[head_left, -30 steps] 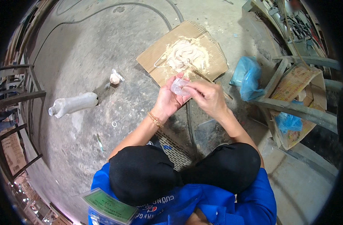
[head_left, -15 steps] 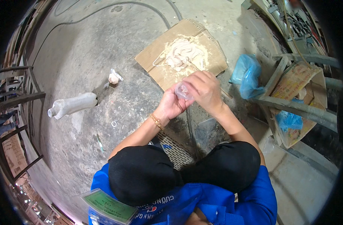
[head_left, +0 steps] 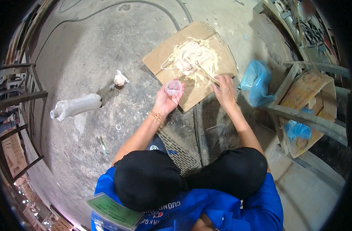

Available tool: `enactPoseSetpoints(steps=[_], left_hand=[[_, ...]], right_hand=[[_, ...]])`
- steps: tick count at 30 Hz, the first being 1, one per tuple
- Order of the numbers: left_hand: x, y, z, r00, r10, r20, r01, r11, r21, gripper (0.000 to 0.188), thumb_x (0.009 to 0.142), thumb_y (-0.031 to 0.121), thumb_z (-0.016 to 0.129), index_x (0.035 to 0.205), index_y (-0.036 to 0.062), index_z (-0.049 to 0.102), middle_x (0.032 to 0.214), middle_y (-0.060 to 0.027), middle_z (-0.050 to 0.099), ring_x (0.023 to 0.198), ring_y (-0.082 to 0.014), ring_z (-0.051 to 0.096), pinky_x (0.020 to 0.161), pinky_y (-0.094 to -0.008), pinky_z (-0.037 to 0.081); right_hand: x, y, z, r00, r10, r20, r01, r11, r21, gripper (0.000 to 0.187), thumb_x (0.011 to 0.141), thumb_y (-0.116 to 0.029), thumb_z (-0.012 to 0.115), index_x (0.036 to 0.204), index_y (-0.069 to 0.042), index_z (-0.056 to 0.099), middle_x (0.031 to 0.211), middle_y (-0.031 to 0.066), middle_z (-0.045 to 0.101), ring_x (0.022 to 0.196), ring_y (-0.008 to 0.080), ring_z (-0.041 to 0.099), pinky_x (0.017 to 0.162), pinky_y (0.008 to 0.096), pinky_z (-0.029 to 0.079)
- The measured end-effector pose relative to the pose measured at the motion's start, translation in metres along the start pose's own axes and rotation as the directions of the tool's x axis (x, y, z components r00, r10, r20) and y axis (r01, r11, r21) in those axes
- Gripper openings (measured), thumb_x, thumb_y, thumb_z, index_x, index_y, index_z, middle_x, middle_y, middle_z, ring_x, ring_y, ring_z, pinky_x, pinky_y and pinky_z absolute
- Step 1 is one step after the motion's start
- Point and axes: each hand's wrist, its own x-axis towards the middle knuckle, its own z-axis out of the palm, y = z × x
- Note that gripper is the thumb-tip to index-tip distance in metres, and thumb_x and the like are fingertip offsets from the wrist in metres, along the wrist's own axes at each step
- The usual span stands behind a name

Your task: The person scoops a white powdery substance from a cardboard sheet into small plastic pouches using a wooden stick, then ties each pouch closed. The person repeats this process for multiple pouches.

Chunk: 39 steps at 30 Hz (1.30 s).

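Note:
In my left hand rests a small clear plastic cup, its mouth turned up and my fingers curled around it. My right hand has its fingers closed around the handle end of a thin wooden stick. The stick's far tip lies in a pale pinkish paste, smeared with yellowish powder about it. Under the paste is a flat sheet of brown cardboard on the concrete floor. My left hand is just off the cardboard's near left edge.
To the left, a whitish plastic bottle lies on its side, and a small crumpled bag sits beyond it. A blue plastic bag lies right of the cardboard. Metal frames stand at the right. A hose curves across the back.
My hands have come apart. The left, with the cup, moved left; the right left the cup and went right onto the stick's handle.

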Motion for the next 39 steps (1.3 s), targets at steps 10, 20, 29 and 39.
enactPoseSetpoints(steps=[10, 20, 29, 39], left_hand=[[0.007, 0.006, -0.034, 0.996, 0.072, -0.048, -0.067, 0.993, 0.095, 0.042, 0.097, 0.026, 0.030, 0.124, 0.0003, 0.050, 0.110, -0.0146, 0.059, 0.101, -0.0272, 0.059, 0.084, -0.0364, 0.054], [0.007, 0.007, -0.033, 0.994, 0.077, -0.082, -0.061, 0.980, 0.188, 0.041, 0.096, 0.024, 0.031, 0.125, 0.0004, 0.049, 0.112, -0.0165, 0.058, 0.101, -0.0264, 0.059, 0.083, -0.0346, 0.053], [0.003, 0.012, -0.034, 0.995, 0.068, -0.071, -0.053, 0.980, 0.193, 0.045, 0.097, 0.027, 0.026, 0.126, 0.0001, 0.047, 0.114, -0.0171, 0.057, 0.103, -0.0274, 0.057, 0.085, -0.0349, 0.052], [0.003, 0.008, -0.029, 0.990, 0.093, -0.101, -0.070, 0.975, 0.211, 0.043, 0.097, 0.024, 0.026, 0.123, -0.0010, 0.049, 0.112, -0.0169, 0.057, 0.101, -0.0276, 0.058, 0.085, -0.0344, 0.053]], right_hand=[[-0.019, 0.015, 0.008, 0.967, 0.206, 0.151, -0.241, 0.929, 0.279, 0.021, 0.084, -0.010, 0.059, 0.105, -0.005, 0.058, 0.091, 0.0162, 0.062, 0.084, 0.0343, 0.060, 0.071, 0.0397, 0.046], [-0.027, 0.020, -0.005, 0.951, 0.245, 0.187, -0.291, 0.914, 0.282, 0.025, 0.088, -0.011, 0.053, 0.112, -0.012, 0.063, 0.101, 0.0188, 0.063, 0.088, 0.0343, 0.063, 0.071, 0.0384, 0.049], [-0.035, 0.012, -0.015, 0.914, 0.269, 0.304, -0.363, 0.878, 0.313, 0.027, 0.089, -0.015, 0.054, 0.114, -0.017, 0.063, 0.102, 0.0171, 0.063, 0.086, 0.0300, 0.066, 0.070, 0.0345, 0.050], [-0.046, -0.003, 0.019, 0.898, 0.191, 0.396, -0.298, 0.927, 0.229, 0.021, 0.091, -0.014, 0.053, 0.108, -0.013, 0.064, 0.105, 0.0127, 0.065, 0.093, 0.0285, 0.065, 0.076, 0.0317, 0.050]])
